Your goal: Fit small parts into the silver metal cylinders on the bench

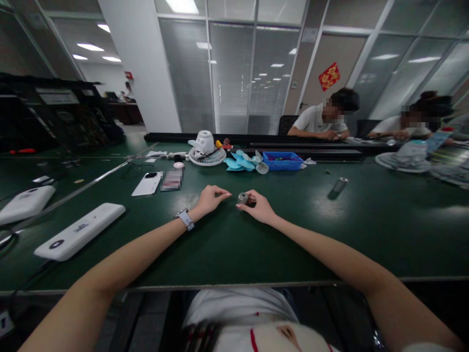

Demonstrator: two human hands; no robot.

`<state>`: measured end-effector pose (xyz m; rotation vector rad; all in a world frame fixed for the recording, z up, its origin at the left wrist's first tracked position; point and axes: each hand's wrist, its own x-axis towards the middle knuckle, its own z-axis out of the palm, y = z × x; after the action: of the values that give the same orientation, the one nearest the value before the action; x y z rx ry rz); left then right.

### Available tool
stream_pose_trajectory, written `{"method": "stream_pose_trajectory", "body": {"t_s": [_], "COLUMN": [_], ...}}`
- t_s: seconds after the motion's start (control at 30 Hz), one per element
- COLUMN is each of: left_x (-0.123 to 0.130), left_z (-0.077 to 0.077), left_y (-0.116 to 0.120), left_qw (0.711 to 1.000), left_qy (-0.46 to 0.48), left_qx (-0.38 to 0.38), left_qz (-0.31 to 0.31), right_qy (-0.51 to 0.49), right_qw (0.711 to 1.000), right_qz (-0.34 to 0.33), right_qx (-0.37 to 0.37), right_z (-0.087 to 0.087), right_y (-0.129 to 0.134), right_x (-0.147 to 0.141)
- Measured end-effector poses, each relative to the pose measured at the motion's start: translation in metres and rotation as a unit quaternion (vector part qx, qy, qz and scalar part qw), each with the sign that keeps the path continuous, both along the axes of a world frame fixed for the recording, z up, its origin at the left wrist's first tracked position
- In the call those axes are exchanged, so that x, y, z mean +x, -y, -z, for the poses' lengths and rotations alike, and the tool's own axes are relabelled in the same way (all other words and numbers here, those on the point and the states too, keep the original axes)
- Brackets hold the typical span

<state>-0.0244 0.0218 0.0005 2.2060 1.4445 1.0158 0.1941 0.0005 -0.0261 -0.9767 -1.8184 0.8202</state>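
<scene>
Cylinder (242, 198) held in right hand (261, 207), partly finger-covered, left hand (209, 200) pinched narrow, any contents indiscernible

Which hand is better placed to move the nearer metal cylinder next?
The right hand, likely: its thumb and fingers are already around the nearer metal cylinder. The left hand is apart from it, fingertips pinched; whether they hold something tiny is unclear.

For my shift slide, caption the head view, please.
Right hand holding a small metal cylinder at a green table, left hand nearby.
</scene>
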Motion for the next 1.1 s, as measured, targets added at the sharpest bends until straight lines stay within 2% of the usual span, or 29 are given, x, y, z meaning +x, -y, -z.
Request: {"method": "stream_pose_trajectory", "body": {"t_s": [0.1,0.2,0.3,0.4,0.47,0.53,0.6,0.67,0.7,0.73,0.77,0.83,0.87,0.9,0.93,1.0,1.1], "left_x": [-0.009,-0.010,-0.009,-0.009,-0.009,-0.009,-0.009,-0.010,-0.010,-0.010,-0.010,-0.009,-0.008,-0.008,-0.007,-0.006,-0.006], "left_z": [0.010,0.015,0.017,0.018,0.018,0.019,0.020,0.022,0.023,0.024,0.024,0.023,0.022,0.021,0.020,0.019,0.018], "left_y": [-0.004,-0.006,-0.008,-0.009,-0.008,-0.008,-0.008,-0.009,-0.009,-0.010,-0.010,-0.009,-0.008,-0.007,-0.006,-0.005,-0.004], "left_qw": [0.998,0.998,0.999,0.997,0.994,0.991,0.989,0.985,0.983,0.982,0.981,0.980,0.980,0.979,0.979,0.979,0.980], "left_qy": [-0.041,-0.038,-0.009,0.043,0.077,0.098,0.113,0.129,0.137,0.144,0.149,0.153,0.153,0.153,0.153,0.153,0.145], "left_qx": [-0.037,-0.042,-0.047,-0.050,-0.049,-0.044,-0.039,-0.035,-0.034,-0.034,-0.032,-0.030,-0.029,-0.027,-0.026,-0.028,-0.030], "left_qz": [0.032,0.035,-0.002,-0.045,-0.059,-0.074,-0.090,-0.106,-0.113,-0.119,-0.122,-0.125,-0.128,-0.130,-0.133,-0.135,-0.130], "right_qy": [-0.029,-0.023,0.021,0.056,0.073,0.086,0.099,0.122,0.139,0.158,0.179,0.219,0.240,0.257,0.270,0.284,0.285], "right_qw": [0.997,0.972,0.906,0.825,0.791,0.778,0.757,0.745,0.758,0.788,0.833,0.916,0.936,0.943,0.943,0.940,0.942], "right_qz": [0.066,0.232,0.423,0.559,0.595,0.604,0.634,0.655,0.636,0.584,0.498,0.264,0.149,0.055,-0.011,-0.064,-0.043], "right_qx": [-0.014,0.012,0.007,-0.068,-0.122,-0.151,-0.121,-0.021,0.046,0.110,0.162,0.209,0.210,0.203,0.193,0.178,0.170], "right_z": [0.001,0.001,-0.002,-0.006,-0.008,-0.009,-0.010,-0.014,-0.016,-0.018,-0.020,-0.022,-0.022,-0.021,-0.020,-0.017,-0.014], "right_y": [-0.023,-0.051,-0.070,-0.076,-0.076,-0.074,-0.068,-0.059,-0.052,-0.045,-0.038,-0.024,-0.018,-0.014,-0.011,-0.011,-0.017], "right_x": [0.029,0.084,0.145,0.187,0.200,0.199,0.186,0.161,0.145,0.127,0.107,0.065,0.045,0.027,0.011,-0.015,-0.034]}}
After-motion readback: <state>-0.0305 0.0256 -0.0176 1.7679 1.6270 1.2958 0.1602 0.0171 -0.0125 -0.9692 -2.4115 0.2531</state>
